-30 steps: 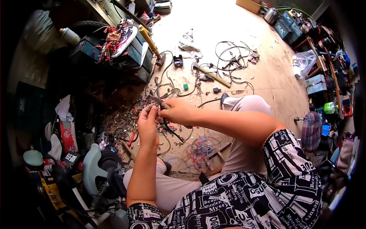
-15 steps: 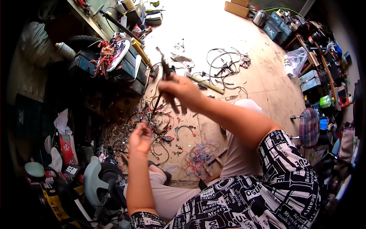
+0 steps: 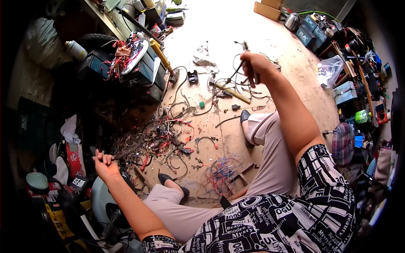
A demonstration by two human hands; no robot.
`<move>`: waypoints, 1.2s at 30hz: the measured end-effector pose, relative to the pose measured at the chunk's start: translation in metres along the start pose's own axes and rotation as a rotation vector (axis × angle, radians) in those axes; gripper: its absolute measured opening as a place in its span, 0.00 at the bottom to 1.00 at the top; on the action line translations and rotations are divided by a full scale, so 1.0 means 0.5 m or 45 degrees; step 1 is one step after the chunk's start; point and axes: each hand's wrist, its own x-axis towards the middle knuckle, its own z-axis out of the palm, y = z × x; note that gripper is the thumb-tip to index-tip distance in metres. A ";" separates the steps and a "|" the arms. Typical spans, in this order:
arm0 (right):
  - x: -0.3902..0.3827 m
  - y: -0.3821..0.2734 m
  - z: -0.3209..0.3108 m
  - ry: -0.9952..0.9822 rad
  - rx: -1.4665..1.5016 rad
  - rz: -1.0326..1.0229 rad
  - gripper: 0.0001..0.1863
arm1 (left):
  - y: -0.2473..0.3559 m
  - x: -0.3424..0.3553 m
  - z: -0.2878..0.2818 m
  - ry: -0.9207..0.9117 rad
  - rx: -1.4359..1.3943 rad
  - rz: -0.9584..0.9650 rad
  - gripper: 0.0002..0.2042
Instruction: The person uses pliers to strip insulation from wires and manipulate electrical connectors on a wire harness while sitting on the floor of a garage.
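Observation:
My right hand (image 3: 257, 65) is raised over the far floor, closed round a pair of pliers (image 3: 244, 44). The metal head points up past my fingers and the handles show below my palm. A thin black cable (image 3: 231, 78) slants down from that hand, over other cables on the floor. Far to the left, my left hand (image 3: 106, 168) is held low with curled fingers. A blurred dark cable (image 3: 126, 154) runs from its fingers toward the scrap heap. A heap of cut wires and connectors (image 3: 162, 135) lies on the floor between my arms.
A tangle of thin coloured wires (image 3: 223, 170) lies near my legs. A yellowish tube (image 3: 234, 92) and loose black cables lie farther off. Dark batteries (image 3: 139, 69) stand at left, carrying a red wire bundle (image 3: 122, 55). Shelves of tools (image 3: 358, 80) line the right side.
My hands have moved well apart. The right went right and farther out with the pliers; the left went left and lower. The dark cable no longer shows stretched between them.

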 end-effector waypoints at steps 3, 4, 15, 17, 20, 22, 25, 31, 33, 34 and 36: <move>-0.018 0.040 0.094 -0.422 -0.675 0.028 0.13 | -0.013 -0.052 0.050 -0.124 0.167 -0.131 0.20; -0.031 0.052 0.130 -0.554 -0.964 0.033 0.13 | -0.026 -0.066 0.065 -0.199 0.281 -0.173 0.20; -0.183 0.110 0.274 -0.962 -0.934 -0.183 0.22 | -0.201 -0.237 0.180 -0.983 0.981 -0.435 0.12; -0.197 0.104 0.281 -1.067 -0.865 -0.040 0.21 | -0.214 -0.248 0.184 -1.057 1.090 -0.351 0.12; -0.215 0.089 0.284 -1.083 -0.830 0.041 0.20 | -0.231 -0.251 0.179 -1.139 1.182 -0.193 0.12; -0.212 0.085 0.279 -1.052 -0.838 0.075 0.20 | -0.234 -0.256 0.184 -1.143 1.179 -0.230 0.11; -0.191 0.111 0.272 -1.047 -0.792 0.045 0.20 | -0.241 -0.264 0.187 -1.181 1.288 -0.134 0.11; -0.187 0.116 0.271 -1.037 -0.828 -0.018 0.21 | -0.242 -0.271 0.186 -1.208 1.400 -0.072 0.09; -0.183 0.120 0.269 -1.033 -0.840 -0.020 0.21 | -0.247 -0.268 0.185 -1.217 1.430 -0.026 0.09; -0.181 0.122 0.268 -1.030 -0.852 -0.021 0.21 | -0.247 -0.270 0.187 -1.217 1.429 -0.026 0.09; -0.178 0.124 0.266 -1.021 -0.855 -0.004 0.22 | -0.245 -0.277 0.193 -1.211 1.475 -0.078 0.09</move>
